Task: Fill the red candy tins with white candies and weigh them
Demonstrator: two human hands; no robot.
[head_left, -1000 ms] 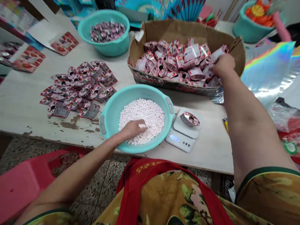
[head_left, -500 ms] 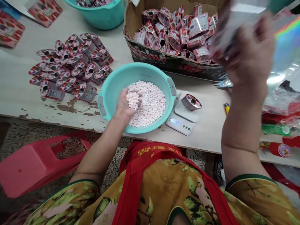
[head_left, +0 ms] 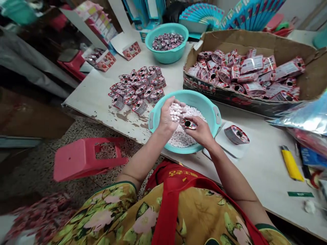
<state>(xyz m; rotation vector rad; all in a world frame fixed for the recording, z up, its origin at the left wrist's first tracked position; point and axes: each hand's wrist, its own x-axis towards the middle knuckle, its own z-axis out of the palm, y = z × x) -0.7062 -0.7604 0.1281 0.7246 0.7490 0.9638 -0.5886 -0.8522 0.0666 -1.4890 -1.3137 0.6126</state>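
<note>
My left hand (head_left: 169,114) is cupped over the teal basin (head_left: 204,102), holding a handful of small pink-white candies (head_left: 176,112). Right beside it, my right hand (head_left: 201,131) grips a small red printed container (head_left: 188,124) with its round hole facing up. Both hands hover above the candies heaped in the basin. Another such container (head_left: 236,134) lies on the white scale (head_left: 233,149) just right of the basin.
A cardboard box (head_left: 255,44) full of red containers stands behind the basin. Several filled containers (head_left: 138,88) lie in rows at the left, with a second teal bowl (head_left: 167,42) beyond. A yellow lighter (head_left: 291,165) lies at right. A red stool (head_left: 87,158) stands on the floor.
My right hand has come from the box down to the basin with a container. My left hand has lifted a handful of candies next to it. The view has swung left.
</note>
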